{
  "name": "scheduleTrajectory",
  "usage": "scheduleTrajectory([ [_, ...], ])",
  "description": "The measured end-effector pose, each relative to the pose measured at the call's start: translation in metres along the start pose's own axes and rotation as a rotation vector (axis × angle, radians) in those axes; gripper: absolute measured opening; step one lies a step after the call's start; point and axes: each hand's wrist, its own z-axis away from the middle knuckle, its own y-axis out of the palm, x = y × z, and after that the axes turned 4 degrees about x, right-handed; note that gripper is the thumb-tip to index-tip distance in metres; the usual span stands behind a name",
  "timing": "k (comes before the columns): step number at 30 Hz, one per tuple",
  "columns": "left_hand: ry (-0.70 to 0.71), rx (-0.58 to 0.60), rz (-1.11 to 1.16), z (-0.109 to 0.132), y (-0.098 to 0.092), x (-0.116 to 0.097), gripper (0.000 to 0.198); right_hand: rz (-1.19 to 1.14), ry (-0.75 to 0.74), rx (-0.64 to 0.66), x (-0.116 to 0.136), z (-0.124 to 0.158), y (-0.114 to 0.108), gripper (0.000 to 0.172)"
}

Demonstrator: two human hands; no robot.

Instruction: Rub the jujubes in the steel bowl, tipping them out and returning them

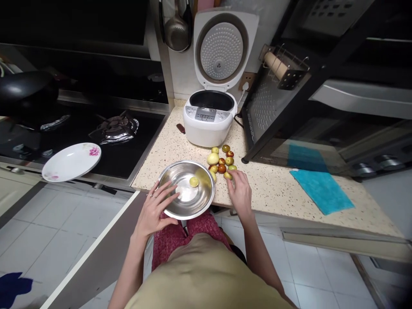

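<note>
Main work surface: beige speckled stone counter (273, 191), between a black glass-topped gas stove (144, 128) on the left and a black oven with silver knobs (370, 124) on the right. At the far left of the stove: black metal wok (25, 92). At the rear of the counter: white plastic rice cooker (207, 134) with a dark front display, lid raised upright, black inner pot exposed. At the front edge of the counter, partly beyond that edge: round, shallow, silver metal bowl (202, 195). At the front of the stove: white oval plate (69, 161) with pink flowers. On the right part of the counter, in front of the oven: bright turquoise cloth (323, 193). At the left side of the bowl: left hand (153, 214), fingers spread across the rim and above the interior, thumb held apart at the near side; firmness of contact with the metal impossible to tell. To the right of the bowl: right hand (240, 193), thumb and fingertips curved down at a small yellow-green fruit (228, 175); pinch or mere touch, impossible to tell. Beside the bowl, in front of the cooker: loose cluster of small, smooth, yellow-green and reddish-brown fruits (222, 168). Inside the bowl, apart from the fingers: single small, round, yellow fruit (193, 182).
</note>
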Motion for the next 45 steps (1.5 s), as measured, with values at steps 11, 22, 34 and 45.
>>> scheduleTrajectory([
  [11, 0.180, 0.020, -0.138, 0.002, 0.007, -0.001, 0.065, 0.019, 0.051, 0.032, -0.005, 0.009, -0.008, 0.018],
  [22, 0.473, -0.107, -0.235, -0.002, 0.025, -0.016, 0.023, 0.019, 0.034, 0.102, -0.005, 0.009, -0.008, 0.031],
  [34, 0.441, -0.124, -0.303, -0.006, 0.041, -0.031, 0.018, -0.298, -0.206, 0.263, 0.069, -0.003, -0.007, 0.023],
  [45, 0.452, -0.135, -0.320, -0.007, 0.041, -0.036, 0.020, -0.001, -0.167, 0.624, 0.089, -0.016, 0.008, 0.037],
])
